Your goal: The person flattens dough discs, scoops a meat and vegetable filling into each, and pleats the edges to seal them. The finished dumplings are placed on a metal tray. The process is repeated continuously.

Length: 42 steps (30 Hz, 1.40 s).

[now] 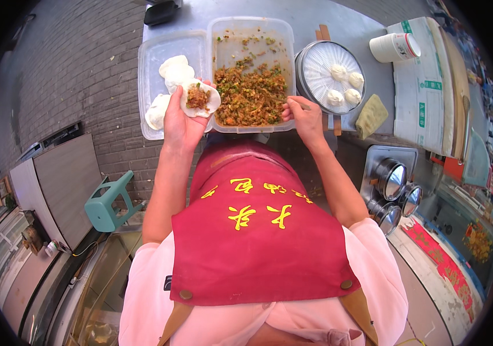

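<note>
On the fingers of my left hand (182, 121) lies a round dough wrapper (208, 110) with a mound of brown and green filling (197, 97) on it. More dough wrappers (174, 69) rest in a shallow plastic tray (141, 86) behind that hand. A deep plastic tub (251, 26) of the same chopped filling stands in the middle. At its right wall my right hand (305, 114) pinches a thin utensil, mostly hidden by the fingers. To the right, several pleated buns (338, 72) sit on the white mesh liner of a round steamer (315, 54).
A folded cloth (371, 116) lies at the metal table's (281, 8) right front edge. Stacked paper cups (395, 47) and a white carton (417, 86) are farther right. Small round steamers (391, 178) on a metal tray stand lower right, a green plastic stool (104, 205) lower left.
</note>
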{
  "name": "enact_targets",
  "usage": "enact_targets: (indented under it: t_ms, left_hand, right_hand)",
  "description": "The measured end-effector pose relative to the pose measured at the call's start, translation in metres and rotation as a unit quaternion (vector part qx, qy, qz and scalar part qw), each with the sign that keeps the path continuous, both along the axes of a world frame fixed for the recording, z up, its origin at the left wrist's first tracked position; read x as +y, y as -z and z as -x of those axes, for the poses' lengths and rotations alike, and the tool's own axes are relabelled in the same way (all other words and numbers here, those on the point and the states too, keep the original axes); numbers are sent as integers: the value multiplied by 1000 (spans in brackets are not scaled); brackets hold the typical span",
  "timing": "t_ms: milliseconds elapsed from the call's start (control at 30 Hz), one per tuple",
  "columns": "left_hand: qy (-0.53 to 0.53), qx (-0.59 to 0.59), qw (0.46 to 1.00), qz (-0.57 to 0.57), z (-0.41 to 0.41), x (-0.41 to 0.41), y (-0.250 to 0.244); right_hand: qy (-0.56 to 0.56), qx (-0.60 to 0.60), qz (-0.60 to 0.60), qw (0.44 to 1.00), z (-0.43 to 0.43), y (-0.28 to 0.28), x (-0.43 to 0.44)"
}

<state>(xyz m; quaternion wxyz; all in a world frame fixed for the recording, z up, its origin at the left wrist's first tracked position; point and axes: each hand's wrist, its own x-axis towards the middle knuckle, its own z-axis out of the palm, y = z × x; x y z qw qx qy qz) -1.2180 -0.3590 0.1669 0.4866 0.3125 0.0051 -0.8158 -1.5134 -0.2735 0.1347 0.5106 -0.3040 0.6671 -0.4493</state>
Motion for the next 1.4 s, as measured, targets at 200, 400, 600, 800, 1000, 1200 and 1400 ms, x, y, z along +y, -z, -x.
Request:
enact_targets:
  t_ms: [200, 400, 600, 800, 1000, 1200, 1400]
  left_hand:
    - [3, -11, 1000, -5, -1, 4, -4]
    - [10, -13, 1000, -21, -2, 7, 8]
    - [26, -36, 999, -30, -1, 10, 8]
    - [42, 0, 999, -9, -8, 13, 12]
    - [49, 19, 999, -14, -10, 12, 9]
    - [61, 23, 998, -2, -6, 10, 9]
    - [67, -46, 996, -18, 7, 10, 17]
  right_hand:
    - [73, -135, -23, 988, 23, -4, 7]
    - [64, -78, 8, 995, 25, -4, 14]
    - [-68, 87, 9, 994, -3, -7, 5]
    - [45, -53, -7, 998, -3, 16, -3]
    - [78, -133, -18, 988, 3, 18, -10]
    - [114, -234, -24, 965, 33, 8, 0]
    - [98, -299, 7, 949, 34, -25, 4]
